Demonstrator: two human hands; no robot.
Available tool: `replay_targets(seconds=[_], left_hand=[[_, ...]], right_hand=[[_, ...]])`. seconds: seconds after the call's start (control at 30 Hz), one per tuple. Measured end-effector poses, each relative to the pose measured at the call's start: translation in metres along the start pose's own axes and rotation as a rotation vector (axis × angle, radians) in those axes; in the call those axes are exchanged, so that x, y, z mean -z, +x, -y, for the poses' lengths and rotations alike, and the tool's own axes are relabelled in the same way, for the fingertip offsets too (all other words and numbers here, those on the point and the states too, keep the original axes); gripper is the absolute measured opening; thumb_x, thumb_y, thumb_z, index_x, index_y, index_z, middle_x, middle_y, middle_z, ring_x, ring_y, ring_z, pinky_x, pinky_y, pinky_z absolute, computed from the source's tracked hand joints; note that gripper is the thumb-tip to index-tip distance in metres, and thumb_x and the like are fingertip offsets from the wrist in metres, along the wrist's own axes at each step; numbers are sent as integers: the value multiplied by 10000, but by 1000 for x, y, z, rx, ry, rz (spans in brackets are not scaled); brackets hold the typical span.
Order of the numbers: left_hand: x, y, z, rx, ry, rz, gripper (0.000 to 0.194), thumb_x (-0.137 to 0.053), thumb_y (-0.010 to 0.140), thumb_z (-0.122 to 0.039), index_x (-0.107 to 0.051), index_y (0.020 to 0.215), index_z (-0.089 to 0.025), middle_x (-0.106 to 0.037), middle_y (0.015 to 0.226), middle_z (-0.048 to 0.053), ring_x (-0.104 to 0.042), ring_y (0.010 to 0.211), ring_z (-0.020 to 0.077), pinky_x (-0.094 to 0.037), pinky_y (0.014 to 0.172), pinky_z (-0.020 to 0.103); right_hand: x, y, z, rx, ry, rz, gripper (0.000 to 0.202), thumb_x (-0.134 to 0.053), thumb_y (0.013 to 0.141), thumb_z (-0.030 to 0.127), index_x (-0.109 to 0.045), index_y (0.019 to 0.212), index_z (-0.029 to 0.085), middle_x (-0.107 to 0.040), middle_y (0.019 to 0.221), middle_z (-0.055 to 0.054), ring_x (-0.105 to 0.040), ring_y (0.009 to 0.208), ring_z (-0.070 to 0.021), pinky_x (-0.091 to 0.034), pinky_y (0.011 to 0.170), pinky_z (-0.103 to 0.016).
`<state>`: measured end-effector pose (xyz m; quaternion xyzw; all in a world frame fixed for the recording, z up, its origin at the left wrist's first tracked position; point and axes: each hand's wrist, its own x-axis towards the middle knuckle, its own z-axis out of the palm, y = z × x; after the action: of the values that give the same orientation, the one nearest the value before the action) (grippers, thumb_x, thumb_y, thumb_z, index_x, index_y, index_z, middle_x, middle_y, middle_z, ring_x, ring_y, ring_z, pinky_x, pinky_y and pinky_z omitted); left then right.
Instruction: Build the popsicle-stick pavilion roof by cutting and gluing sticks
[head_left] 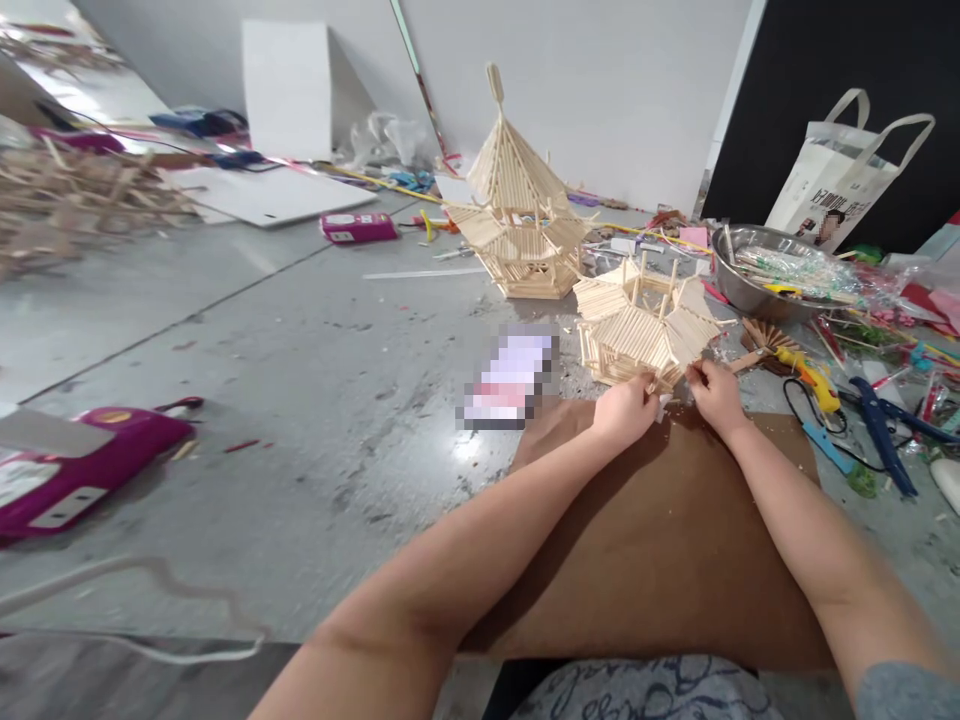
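Note:
A six-sided pavilion tier [634,335] made of pale wooden sticks stands just beyond both hands, its upright posts showing above the slanted roof panels. My left hand [626,408] is closed in a pinch by the tier's near lower corner, and a small whitish bit shows under its fingertips. To the right of that corner, my right hand [716,398] is also pinched shut, a short gap from the left. What lies between the fingertips of either hand is too small to make out. A taller stick pavilion [517,240] with a pointed roof stands behind, to the left.
Brown paper [675,540] lies under my forearms. A phone [510,375] with a blurred screen is left of the hands. At right are a yellow glue gun [814,380], blue-handled pliers [881,435] and a metal bowl [739,290]. A purple box [127,450] sits far left.

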<state>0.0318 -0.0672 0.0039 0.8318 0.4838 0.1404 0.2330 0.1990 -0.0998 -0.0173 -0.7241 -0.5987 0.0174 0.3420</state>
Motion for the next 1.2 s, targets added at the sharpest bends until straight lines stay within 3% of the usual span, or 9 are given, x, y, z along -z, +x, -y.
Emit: replay_targets(seconds=[0.1, 0.27, 0.43, 0.6, 0.73, 0.87, 1.03, 1.1, 1.2], left_hand=[[0, 4, 4, -54, 55, 27, 297, -397, 803, -252, -592, 1022, -203, -685, 859, 68, -642, 812, 205, -466, 705, 285], [1, 6, 6, -78, 105, 33, 319, -329, 854, -321, -598, 960, -187, -683, 849, 98, -647, 806, 235, -470, 690, 319], [3, 4, 2, -67, 122, 47, 283, -344, 844, -288, -584, 950, -181, -684, 853, 100, -649, 812, 232, -470, 696, 316], [4, 4, 0, -49, 125, 60, 268, -363, 832, -290, -572, 960, -182, -686, 852, 93, -650, 820, 229, -467, 693, 310], [3, 5, 1, -47, 132, 58, 279, -353, 840, -312, -571, 960, -184, -687, 858, 92, -650, 813, 225, -465, 685, 306], [1, 6, 3, -41, 136, 55, 288, -344, 852, -330, -569, 967, -190, -685, 860, 83, -647, 821, 212, -461, 696, 294], [-1, 7, 5, -52, 141, 50, 287, -349, 851, -333, -570, 964, -188, -685, 835, 85, -651, 800, 224, -461, 683, 301], [-1, 7, 5, -58, 142, 40, 285, -345, 850, -323, -571, 954, -184, -686, 831, 89, -652, 800, 230, -462, 683, 306], [0, 6, 4, -52, 149, 38, 284, -345, 843, -316, -573, 943, -178, -687, 841, 102, -652, 797, 233, -462, 678, 307]], right_hand=[[-1, -3, 1, 26, -38, 37, 423, -327, 853, 466, -563, 641, 187, -584, 606, -50, -524, 600, -157, -339, 579, -253], [-4, -5, 1, 66, -86, 60, 346, -390, 836, 442, -609, 749, 190, -628, 690, -48, -553, 654, -159, -342, 610, -249], [-5, -7, 4, 83, -129, 69, 356, -383, 836, 448, -610, 732, 194, -630, 696, -52, -552, 660, -165, -346, 617, -257], [9, -3, 8, 75, -179, 65, 367, -370, 834, 439, -573, 637, 206, -618, 661, -50, -546, 649, -169, -335, 598, -263], [33, 9, 3, -122, -304, 55, 437, -321, 844, 482, -547, 590, 207, -605, 625, -67, -548, 616, -186, -311, 550, -273], [46, 16, -12, -396, -459, 94, 382, -359, 829, 472, -625, 852, 199, -657, 790, -122, -603, 718, -232, -345, 572, -291], [42, 16, -24, -406, -468, 142, 427, -423, 808, 457, -603, 1102, 205, -665, 884, -153, -616, 772, -251, -380, 613, -318], [47, 19, -25, -399, -462, 157, 422, -421, 807, 480, -637, 1052, 213, -667, 892, -146, -611, 784, -252, -385, 622, -328], [73, 25, -32, -441, -480, 127, 425, -371, 830, 468, -671, 952, 194, -664, 879, -154, -604, 804, -262, -392, 639, -349]])
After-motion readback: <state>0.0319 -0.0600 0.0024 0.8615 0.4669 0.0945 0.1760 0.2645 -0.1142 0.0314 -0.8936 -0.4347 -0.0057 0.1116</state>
